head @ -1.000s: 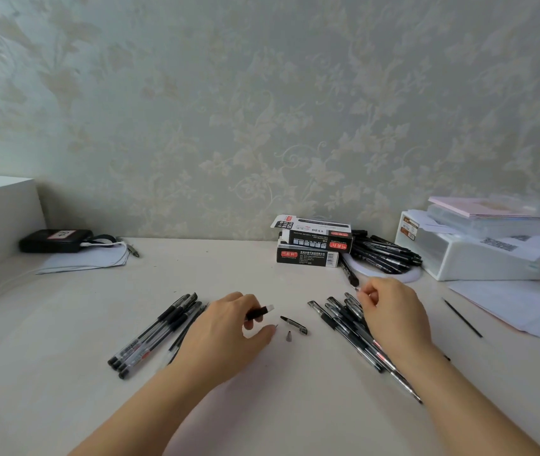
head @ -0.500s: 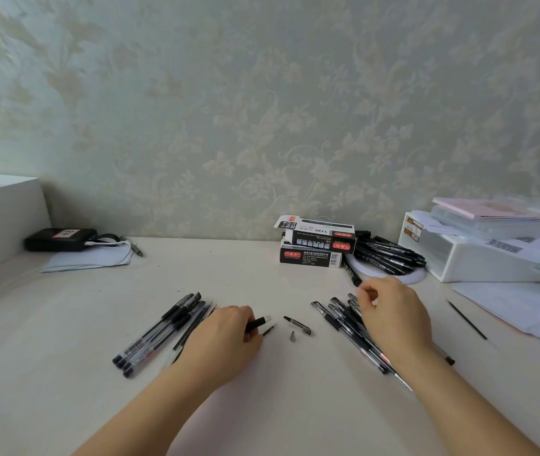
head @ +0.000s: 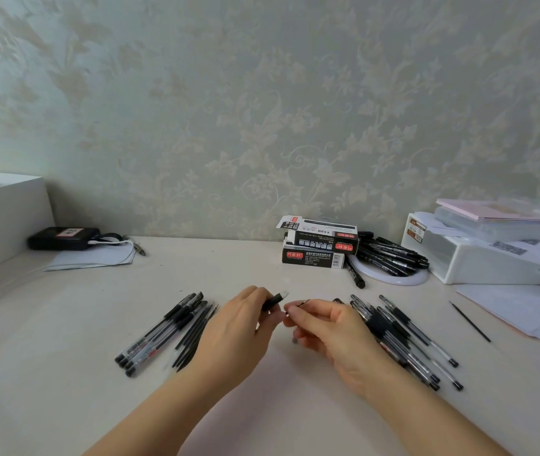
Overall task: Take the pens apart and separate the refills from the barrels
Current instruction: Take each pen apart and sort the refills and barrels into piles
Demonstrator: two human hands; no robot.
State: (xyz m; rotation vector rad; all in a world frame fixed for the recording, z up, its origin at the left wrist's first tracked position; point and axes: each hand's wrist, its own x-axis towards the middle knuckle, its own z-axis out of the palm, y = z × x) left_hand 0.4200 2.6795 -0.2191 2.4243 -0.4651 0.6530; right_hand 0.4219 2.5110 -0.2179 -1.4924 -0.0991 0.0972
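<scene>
My left hand (head: 239, 330) grips a pen barrel (head: 275, 298), whose black grip and pale end stick out past the fingers. My right hand (head: 334, 330) is just right of it, pinching a small dark pen part (head: 303, 303) between thumb and fingertips. A tiny metal tip (head: 294, 340) lies on the desk under that hand. Left of my left hand lie emptied barrels (head: 160, 334) and a bunch of thin black refills (head: 196, 334). A pile of whole pens (head: 403, 337) lies under and right of my right wrist.
Two black pen boxes (head: 319, 250) are stacked at the back, with more black pens (head: 390, 258) on a white plate beside them. A white storage box (head: 492, 261) and papers (head: 525, 311) fill the right side. One loose refill (head: 469, 320) lies there. A black case (head: 64, 238) sits back left.
My right hand has left the pen pile and moved left to the middle, where it picked up the small dark part. My left hand lifted the barrel a little towards it.
</scene>
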